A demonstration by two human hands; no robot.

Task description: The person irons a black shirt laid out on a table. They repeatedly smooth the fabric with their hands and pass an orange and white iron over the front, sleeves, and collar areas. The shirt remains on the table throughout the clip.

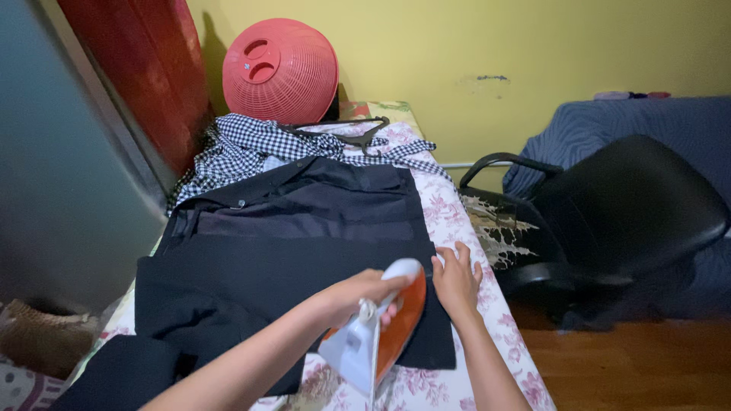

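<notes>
Mid-press, the left hand (358, 293) grips the white-and-orange plastic iron (381, 327) while the right hand (455, 280) lies flat, pinning the dark cloth garment (304, 251).

Glossy plastic iron (381, 327), matt dark cloth (304, 259)

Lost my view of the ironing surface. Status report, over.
Left hand grips orange-and-white iron on dark garment. Right hand flat, pinning garment's edge. Checked shirt, hanger beyond; nothing blocking.
</notes>
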